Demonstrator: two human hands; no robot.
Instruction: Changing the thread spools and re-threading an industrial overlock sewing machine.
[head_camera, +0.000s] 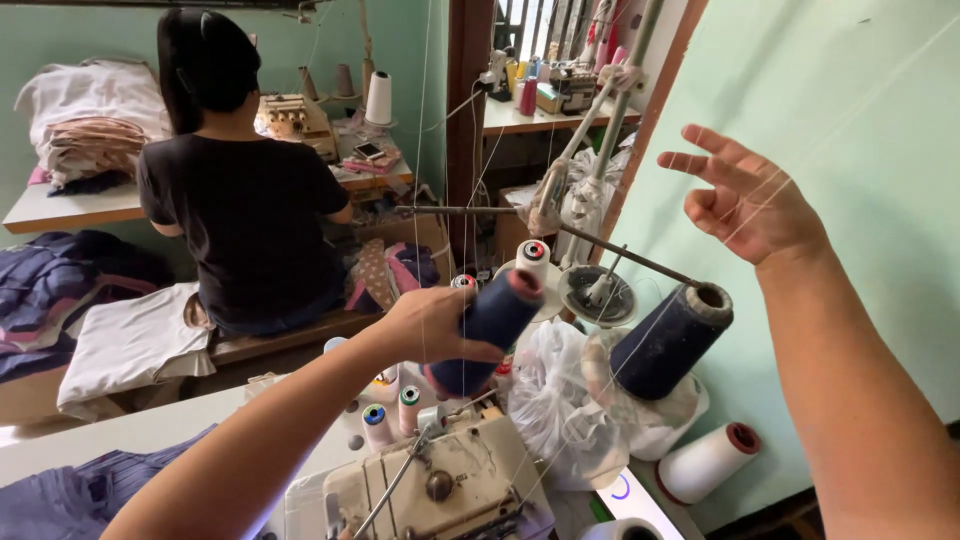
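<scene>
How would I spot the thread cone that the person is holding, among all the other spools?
Start at the cream sewing machine at the bottom of the view and look just above it. There the left hand grips a dark blue thread cone, tilted in the air. The similar dark blue cone to its right sits on the stand; the rest are small or white.

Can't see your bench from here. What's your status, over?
Left hand gripping navy thread cone. Right hand raised, open, thread across it. Thread stand arm close by.

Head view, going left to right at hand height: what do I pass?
White folded cloth → left hand → dark blue thread cone it grips → empty spool disc → second dark blue cone on the stand → raised right hand.
</scene>
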